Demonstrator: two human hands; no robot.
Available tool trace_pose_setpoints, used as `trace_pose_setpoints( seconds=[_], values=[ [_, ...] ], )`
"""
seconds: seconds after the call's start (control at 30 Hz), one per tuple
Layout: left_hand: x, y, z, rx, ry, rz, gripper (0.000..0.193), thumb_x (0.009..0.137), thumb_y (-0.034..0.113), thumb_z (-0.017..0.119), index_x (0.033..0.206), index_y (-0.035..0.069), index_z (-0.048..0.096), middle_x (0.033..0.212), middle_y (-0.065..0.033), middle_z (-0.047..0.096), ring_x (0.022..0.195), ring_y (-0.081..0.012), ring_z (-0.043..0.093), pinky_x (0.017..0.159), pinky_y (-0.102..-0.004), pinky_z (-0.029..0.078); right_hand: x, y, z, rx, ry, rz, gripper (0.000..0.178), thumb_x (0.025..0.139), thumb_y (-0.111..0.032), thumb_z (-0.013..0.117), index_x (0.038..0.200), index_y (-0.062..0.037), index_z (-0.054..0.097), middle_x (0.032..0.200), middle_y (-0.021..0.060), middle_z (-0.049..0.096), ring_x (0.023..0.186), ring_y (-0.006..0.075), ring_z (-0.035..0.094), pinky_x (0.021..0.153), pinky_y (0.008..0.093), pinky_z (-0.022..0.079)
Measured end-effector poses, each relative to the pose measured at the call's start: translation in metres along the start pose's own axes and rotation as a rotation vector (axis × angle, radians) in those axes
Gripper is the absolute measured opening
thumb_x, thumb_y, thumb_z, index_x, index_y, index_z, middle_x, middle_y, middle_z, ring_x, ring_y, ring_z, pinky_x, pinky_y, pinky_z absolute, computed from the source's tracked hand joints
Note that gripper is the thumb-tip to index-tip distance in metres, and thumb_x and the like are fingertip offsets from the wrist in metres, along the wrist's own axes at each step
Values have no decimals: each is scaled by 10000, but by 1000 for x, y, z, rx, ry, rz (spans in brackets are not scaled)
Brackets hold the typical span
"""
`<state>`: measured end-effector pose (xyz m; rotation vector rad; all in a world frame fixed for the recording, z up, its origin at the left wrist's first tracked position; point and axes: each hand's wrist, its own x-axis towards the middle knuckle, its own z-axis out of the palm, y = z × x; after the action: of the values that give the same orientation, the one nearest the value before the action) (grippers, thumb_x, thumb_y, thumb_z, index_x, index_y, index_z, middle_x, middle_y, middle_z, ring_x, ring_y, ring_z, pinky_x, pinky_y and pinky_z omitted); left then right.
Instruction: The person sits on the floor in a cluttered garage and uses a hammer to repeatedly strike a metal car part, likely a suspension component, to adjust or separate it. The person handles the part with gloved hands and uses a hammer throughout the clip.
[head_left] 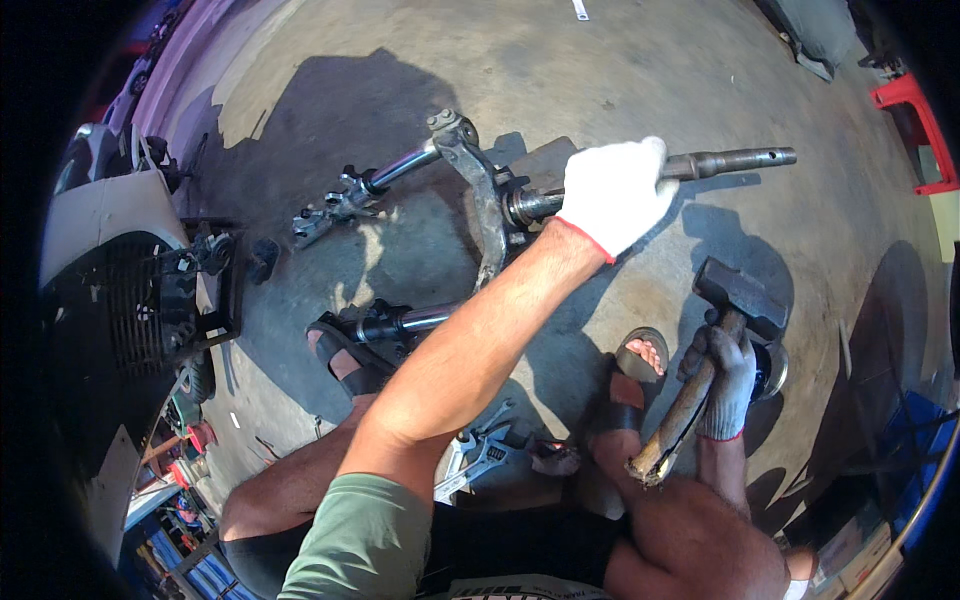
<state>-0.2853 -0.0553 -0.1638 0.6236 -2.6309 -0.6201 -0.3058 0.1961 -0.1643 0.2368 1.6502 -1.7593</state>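
My left hand, in a white glove with a red cuff, is closed around a long steel tube. The tube's inner end meets the stem of a motorcycle fork's triple clamp. One chrome fork leg slants away to the far left; the nearer fork leg is partly hidden behind my left forearm. My right hand, in a dirty glove, grips the wooden handle of a sledgehammer near its head. The head is up and the handle's splintered end points down toward my knee.
Several wrenches lie on the concrete floor between my sandaled feet. A pale vehicle body with a black grille stands at left. At the far right is a red plastic stool. A round metal part shows behind my right hand.
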Motion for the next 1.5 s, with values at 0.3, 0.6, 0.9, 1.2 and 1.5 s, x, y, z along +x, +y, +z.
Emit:
trace_pose_setpoints(
  seconds=[0.3, 0.6, 0.9, 1.2, 1.5],
  values=[
    [17, -36, 16, 18, 101, -346, 290, 879, 326, 665, 951, 45, 651, 828, -185, 697, 826, -372, 693, 728, -466, 537, -4, 3, 10, -35, -100, 35, 245, 877, -121, 594, 1050, 44, 542, 751, 102, 608, 542, 180, 602, 496, 295, 526],
    [21, -38, 19, 9, 87, -393, 287, 867, 327, 692, 959, 58, 654, 858, -160, 715, 815, -357, 711, 709, -462, 557, 31, -56, 19, -243, -173, -140, 287, 898, -231, 655, 1075, -24, 564, 814, 45, 595, 602, 127, 594, 504, 253, 490],
    [23, -39, 18, -42, 74, -409, 299, 878, 333, 677, 1000, 62, 646, 865, -176, 706, 829, -369, 699, 729, -472, 544, 114, -182, 105, -508, -408, -253, 194, 927, -203, 652, 1010, -29, 625, 769, 24, 614, 544, 101, 561, 461, 232, 472],
    [19, -42, 16, -49, 78, -424, 304, 870, 332, 673, 996, 57, 647, 864, -182, 707, 820, -379, 698, 722, -473, 549, 132, -180, 128, -730, -348, -148, 201, 917, -206, 622, 998, -25, 654, 768, 35, 618, 576, 124, 550, 521, 251, 431],
    [24, -41, 12, -50, 105, -453, 299, 872, 341, 673, 957, 55, 659, 846, -183, 710, 825, -368, 703, 720, -471, 553, 137, -144, 113, -632, -535, -144, 313, 909, -279, 688, 1057, -8, 635, 844, 64, 658, 679, 158, 623, 578, 291, 508]
  ],
)
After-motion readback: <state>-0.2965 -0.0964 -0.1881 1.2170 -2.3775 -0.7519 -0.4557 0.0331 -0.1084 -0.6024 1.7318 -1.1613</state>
